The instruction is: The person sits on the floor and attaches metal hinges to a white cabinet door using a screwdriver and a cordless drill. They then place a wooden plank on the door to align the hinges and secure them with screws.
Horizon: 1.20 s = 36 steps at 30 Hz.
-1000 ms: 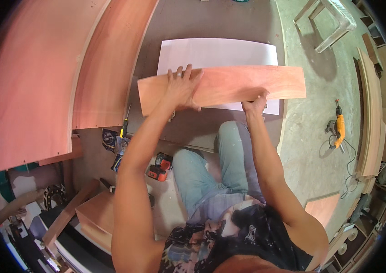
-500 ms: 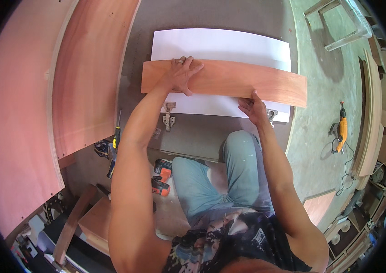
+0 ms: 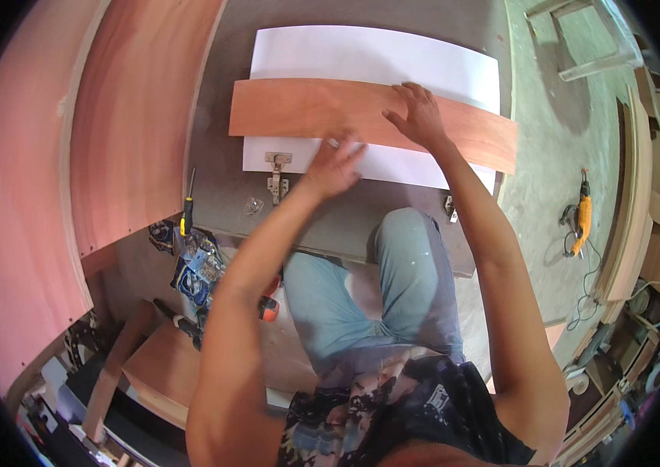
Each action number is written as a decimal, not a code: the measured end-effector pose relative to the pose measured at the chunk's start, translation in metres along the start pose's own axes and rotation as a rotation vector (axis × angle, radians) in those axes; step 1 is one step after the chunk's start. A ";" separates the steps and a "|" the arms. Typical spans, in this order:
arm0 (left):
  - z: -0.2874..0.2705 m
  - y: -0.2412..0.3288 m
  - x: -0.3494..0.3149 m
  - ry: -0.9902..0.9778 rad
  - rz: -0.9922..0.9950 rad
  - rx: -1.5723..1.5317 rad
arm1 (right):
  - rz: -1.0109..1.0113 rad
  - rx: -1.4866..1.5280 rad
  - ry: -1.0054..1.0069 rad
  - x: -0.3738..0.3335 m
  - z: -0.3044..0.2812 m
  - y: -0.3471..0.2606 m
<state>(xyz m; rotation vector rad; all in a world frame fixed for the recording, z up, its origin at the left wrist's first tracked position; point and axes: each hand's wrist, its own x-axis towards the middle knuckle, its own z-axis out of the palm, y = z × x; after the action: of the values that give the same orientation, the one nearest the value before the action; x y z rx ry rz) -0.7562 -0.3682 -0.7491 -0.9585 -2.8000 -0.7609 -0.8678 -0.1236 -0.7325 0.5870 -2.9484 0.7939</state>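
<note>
A reddish-brown wooden plank (image 3: 299,109) lies crosswise on a white panel (image 3: 369,56), its ends reaching past the panel on both sides. My right hand (image 3: 421,117) rests on the plank right of its middle, fingers spread. Just below the plank's near edge is my left hand (image 3: 334,167), smeared by motion; its fingers look apart and nothing shows in them. A metal cabinet hinge (image 3: 278,175) is on the panel's near edge at the left. Another hinge (image 3: 451,208) sits at the right, partly behind my right forearm.
Large wooden panels (image 3: 127,117) stand at the left, near a yellow-black screwdriver (image 3: 187,214). An orange cordless drill (image 3: 269,309) is partly behind my left arm. On the right floor are a corded yellow power tool (image 3: 585,218), a stool (image 3: 602,39) and stacked boards (image 3: 639,202).
My left hand has come off the plank's top, moving right and nearer to me. My right hand has gone from the near edge onto the plank's face. The view has shifted slightly.
</note>
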 end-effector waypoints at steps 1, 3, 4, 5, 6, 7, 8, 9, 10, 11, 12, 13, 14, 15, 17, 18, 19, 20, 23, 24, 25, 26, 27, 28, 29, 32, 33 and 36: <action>0.011 0.018 -0.006 0.000 0.011 0.020 | 0.001 -0.068 0.018 0.010 0.010 0.001; 0.026 0.034 -0.017 0.029 -0.017 0.083 | 0.004 -0.142 -0.032 0.023 0.024 -0.009; 0.032 0.037 -0.023 0.055 -0.044 0.120 | 0.017 -0.157 -0.098 0.028 0.027 -0.016; 0.034 0.040 -0.026 0.084 -0.071 0.156 | 0.027 -0.174 -0.163 0.033 0.031 -0.022; 0.035 0.042 -0.028 0.087 -0.091 0.153 | 0.018 -0.167 -0.163 0.034 0.035 -0.026; 0.037 0.043 -0.029 0.090 -0.108 0.148 | 0.012 -0.160 -0.162 0.034 0.036 -0.026; 0.036 0.044 -0.029 0.094 -0.127 0.143 | 0.005 -0.153 -0.163 0.034 0.036 -0.029; 0.032 0.046 -0.029 0.113 -0.130 0.159 | -0.014 -0.154 -0.164 0.031 0.038 -0.032; 0.032 0.046 -0.030 0.151 -0.149 0.185 | -0.030 -0.155 -0.165 0.026 0.039 -0.036; 0.033 0.046 -0.031 0.189 -0.167 0.208 | -0.043 -0.160 -0.167 0.021 0.039 -0.041; 0.034 0.046 -0.032 0.226 -0.183 0.230 | -0.035 -0.159 -0.168 0.016 0.039 -0.048; 0.033 0.044 -0.034 0.236 -0.197 0.239 | -0.026 -0.157 -0.170 0.012 0.041 -0.055; 0.032 0.043 -0.031 0.251 -0.205 0.243 | -0.012 -0.163 -0.168 0.011 0.039 -0.056; 0.031 0.043 -0.028 0.264 -0.212 0.247 | -0.038 -0.161 -0.140 0.009 0.041 -0.054; 0.026 0.042 -0.022 0.211 -0.222 0.202 | -0.078 -0.162 -0.080 0.004 0.045 -0.047; 0.024 0.042 -0.020 0.182 -0.219 0.177 | -0.093 -0.166 -0.076 0.001 0.047 -0.044; 0.022 0.042 -0.022 0.156 -0.229 0.176 | -0.105 -0.171 -0.071 -0.001 0.051 -0.042; 0.024 0.040 -0.022 0.135 -0.232 0.170 | -0.114 -0.184 -0.065 -0.002 0.051 -0.039; 0.017 0.045 -0.016 0.053 -0.302 0.159 | -0.110 -0.203 -0.118 -0.001 0.061 -0.030; 0.015 0.045 -0.014 0.037 -0.295 0.166 | -0.110 -0.210 -0.071 -0.004 0.065 -0.029; 0.015 0.043 -0.013 0.024 -0.300 0.180 | -0.086 -0.185 -0.096 -0.005 0.064 -0.037; 0.018 0.045 -0.013 0.035 -0.270 0.190 | -0.079 -0.193 -0.066 -0.013 0.068 -0.036; 0.022 0.043 -0.017 0.046 -0.256 0.212 | -0.039 -0.164 -0.102 -0.016 0.065 -0.043; 0.023 0.042 -0.017 0.055 -0.242 0.239 | -0.030 -0.157 -0.084 -0.016 0.063 -0.044; 0.021 0.042 -0.016 0.039 -0.250 0.240 | -0.026 -0.143 -0.070 -0.017 0.065 -0.047; 0.020 0.045 -0.019 0.020 -0.273 0.219 | -0.041 -0.160 -0.024 -0.021 0.073 -0.049; 0.028 0.044 -0.019 0.023 -0.265 0.197 | -0.056 -0.189 0.025 -0.024 0.083 -0.040; 0.021 0.046 -0.018 0.007 -0.289 0.184 | -0.096 -0.321 -0.065 -0.020 0.095 -0.028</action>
<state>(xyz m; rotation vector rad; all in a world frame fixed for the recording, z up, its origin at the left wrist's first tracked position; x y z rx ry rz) -0.7132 -0.3367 -0.7515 -0.5289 -2.9743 -0.5168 -0.8328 -0.1859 -0.8044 0.7312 -2.9846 0.2888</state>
